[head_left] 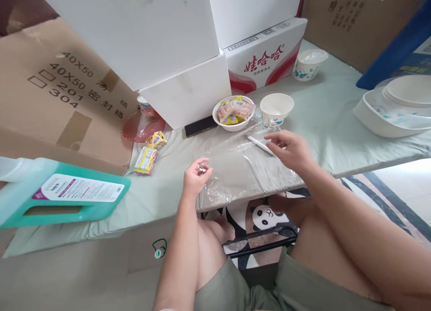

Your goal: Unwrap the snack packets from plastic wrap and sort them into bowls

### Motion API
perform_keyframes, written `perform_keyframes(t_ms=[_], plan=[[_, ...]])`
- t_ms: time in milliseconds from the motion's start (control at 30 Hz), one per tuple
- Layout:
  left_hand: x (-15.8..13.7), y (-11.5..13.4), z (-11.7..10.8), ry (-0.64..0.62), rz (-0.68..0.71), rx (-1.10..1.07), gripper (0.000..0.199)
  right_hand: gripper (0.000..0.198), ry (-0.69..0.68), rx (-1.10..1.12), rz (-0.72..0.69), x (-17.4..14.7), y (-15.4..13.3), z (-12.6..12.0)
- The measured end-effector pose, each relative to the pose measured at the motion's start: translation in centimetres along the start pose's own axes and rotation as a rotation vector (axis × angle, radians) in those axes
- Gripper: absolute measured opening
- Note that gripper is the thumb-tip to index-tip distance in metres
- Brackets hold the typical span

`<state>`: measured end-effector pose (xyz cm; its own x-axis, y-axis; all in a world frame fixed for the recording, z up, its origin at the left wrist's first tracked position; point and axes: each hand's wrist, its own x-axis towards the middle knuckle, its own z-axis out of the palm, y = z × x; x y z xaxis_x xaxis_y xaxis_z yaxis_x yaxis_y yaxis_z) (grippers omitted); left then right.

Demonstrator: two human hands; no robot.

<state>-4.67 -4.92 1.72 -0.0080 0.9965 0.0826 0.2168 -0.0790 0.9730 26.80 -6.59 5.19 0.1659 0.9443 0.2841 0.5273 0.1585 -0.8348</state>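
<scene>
A sheet of thin clear plastic film (232, 165) stretches between my two hands over the front part of the covered table. My left hand (196, 177) pinches its left side, with film bunched at the fingertips. Thumb and fingers of my right hand (290, 149) are closed on the film's right side. Near the right fingertips lies a white strip-like item (261, 146), partly under the film. Just behind it stand a white paper cup (276, 108) with a blue-green leaf print and a white bowl (232, 126) filled with small wrapped snack packets (235, 109).
Two snack packets (146, 160) lie left, near a red translucent dish (141, 127). A phone (201, 126) touches the white boxes (185, 95). A green liquid jug (101, 210) lies at the left edge. Another cup (308, 68) and white containers (387, 122) stand right.
</scene>
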Motion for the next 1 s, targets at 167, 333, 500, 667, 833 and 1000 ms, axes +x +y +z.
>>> perform_keyframes(t_ms=[167, 333, 500, 667, 833, 1000], plan=[[0.6, -0.5, 0.2, 0.031, 0.150, 0.228, 0.019, 0.017, 0.058, -0.081, 0.004, -0.1, 0.7, -0.8], [1.0, -1.4, 0.3, 0.051, 0.311, 0.327, 0.015, 0.015, 0.165, -0.159, -0.007, -0.2, 2.1, -1.0], [0.8, -1.3, -0.1, 0.102, 0.405, 0.361, 0.023, 0.020, 0.124, -0.287, -0.194, -0.3, 2.5, -0.6], [0.8, -0.2, -0.5, 0.082, 0.306, 0.083, 0.030, 0.026, -0.108, -0.153, -0.291, -0.6, 1.0, -0.6], [0.4, 1.0, -0.4, 0.025, 0.120, -0.243, 0.034, 0.035, -0.208, 0.334, 0.056, -0.9, -0.1, -0.6], [0.0, 1.5, -0.2, -0.079, -0.140, -0.302, 0.033, 0.047, -0.224, 0.507, 0.445, -0.6, 0.1, 0.2]])
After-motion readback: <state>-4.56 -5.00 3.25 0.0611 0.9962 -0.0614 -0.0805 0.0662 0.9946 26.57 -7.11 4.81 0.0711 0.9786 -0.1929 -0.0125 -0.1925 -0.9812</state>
